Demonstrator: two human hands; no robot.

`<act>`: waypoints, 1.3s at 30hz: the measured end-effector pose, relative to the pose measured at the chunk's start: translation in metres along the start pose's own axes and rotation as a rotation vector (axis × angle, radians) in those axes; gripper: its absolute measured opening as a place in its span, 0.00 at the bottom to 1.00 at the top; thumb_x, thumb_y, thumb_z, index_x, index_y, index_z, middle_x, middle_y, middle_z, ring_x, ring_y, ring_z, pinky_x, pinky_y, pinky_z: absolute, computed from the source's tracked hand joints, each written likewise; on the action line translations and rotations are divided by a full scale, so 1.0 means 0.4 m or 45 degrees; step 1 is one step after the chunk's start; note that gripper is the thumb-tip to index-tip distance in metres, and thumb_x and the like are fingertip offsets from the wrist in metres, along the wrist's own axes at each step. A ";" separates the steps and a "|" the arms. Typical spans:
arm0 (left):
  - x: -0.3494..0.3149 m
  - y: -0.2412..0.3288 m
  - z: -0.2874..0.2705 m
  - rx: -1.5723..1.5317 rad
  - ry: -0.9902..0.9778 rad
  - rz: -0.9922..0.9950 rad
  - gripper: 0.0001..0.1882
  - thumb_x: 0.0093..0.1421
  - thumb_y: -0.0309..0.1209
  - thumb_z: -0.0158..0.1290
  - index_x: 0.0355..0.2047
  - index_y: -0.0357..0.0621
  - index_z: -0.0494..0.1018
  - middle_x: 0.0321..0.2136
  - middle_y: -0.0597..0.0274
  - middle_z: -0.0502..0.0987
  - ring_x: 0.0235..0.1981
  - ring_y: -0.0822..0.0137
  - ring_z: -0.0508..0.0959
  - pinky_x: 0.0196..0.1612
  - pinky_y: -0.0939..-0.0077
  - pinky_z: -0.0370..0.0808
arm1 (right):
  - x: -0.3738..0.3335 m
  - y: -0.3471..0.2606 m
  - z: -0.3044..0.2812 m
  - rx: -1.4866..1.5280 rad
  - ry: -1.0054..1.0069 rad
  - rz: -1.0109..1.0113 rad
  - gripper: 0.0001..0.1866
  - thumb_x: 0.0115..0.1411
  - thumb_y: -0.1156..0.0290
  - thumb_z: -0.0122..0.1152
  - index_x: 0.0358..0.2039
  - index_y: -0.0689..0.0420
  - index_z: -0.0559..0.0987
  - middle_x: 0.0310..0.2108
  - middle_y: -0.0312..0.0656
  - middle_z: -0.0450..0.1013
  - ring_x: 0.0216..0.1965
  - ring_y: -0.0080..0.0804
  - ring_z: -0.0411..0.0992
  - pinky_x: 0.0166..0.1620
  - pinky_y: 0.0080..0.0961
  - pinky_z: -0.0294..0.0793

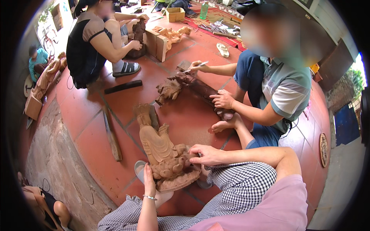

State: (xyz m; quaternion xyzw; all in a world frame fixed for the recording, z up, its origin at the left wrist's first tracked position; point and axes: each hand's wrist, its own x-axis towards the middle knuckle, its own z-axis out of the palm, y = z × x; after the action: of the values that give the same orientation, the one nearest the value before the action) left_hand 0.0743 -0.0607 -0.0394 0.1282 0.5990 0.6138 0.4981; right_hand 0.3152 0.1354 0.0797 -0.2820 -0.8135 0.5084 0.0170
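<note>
A carved wooden statue of a robed seated figure leans away from me between my knees. Its petal-carved base is nearest to me. My left hand, with a bracelet at the wrist, holds the left side of the base, fingers lying along it. My right hand is closed against the right side of the statue just above the base. Its fingertips are bent inward, and whatever they pinch is too hidden to name.
A wooden-handled mallet and a dark bar lie on the red tiles. At right a co-worker works a dark carving with a thin tool. Another person handles a carving at far left. Tools lie on a red mat.
</note>
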 end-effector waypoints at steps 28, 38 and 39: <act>0.143 0.061 0.017 -0.436 -0.231 -0.468 0.48 0.59 0.68 0.54 0.63 0.38 0.68 0.60 0.46 0.72 0.58 0.56 0.77 0.58 0.59 0.78 | 0.047 -0.009 0.047 0.832 -0.188 0.569 0.08 0.70 0.68 0.57 0.46 0.57 0.75 0.39 0.33 0.75 0.42 0.19 0.73 0.47 0.20 0.73; 0.088 0.075 0.046 -0.078 0.026 -0.360 0.49 0.64 0.64 0.52 0.65 0.28 0.64 0.63 0.44 0.69 0.63 0.57 0.72 0.62 0.66 0.70 | 0.080 0.084 0.023 1.132 -0.207 0.726 0.08 0.69 0.72 0.55 0.47 0.54 0.73 0.40 0.35 0.75 0.41 0.21 0.74 0.42 0.19 0.73; 0.078 0.080 0.048 -0.040 0.046 -0.347 0.49 0.64 0.65 0.52 0.64 0.27 0.65 0.63 0.44 0.70 0.62 0.58 0.72 0.62 0.67 0.70 | 0.086 0.078 0.018 1.134 -0.206 0.747 0.08 0.69 0.72 0.54 0.47 0.54 0.73 0.40 0.35 0.75 0.41 0.21 0.74 0.41 0.18 0.73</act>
State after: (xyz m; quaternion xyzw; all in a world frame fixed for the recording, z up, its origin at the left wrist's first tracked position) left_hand 0.0596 -0.0183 -0.0207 0.0266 0.6100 0.5520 0.5679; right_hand 0.2976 0.1561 0.0412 -0.4230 -0.4050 0.8075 -0.0704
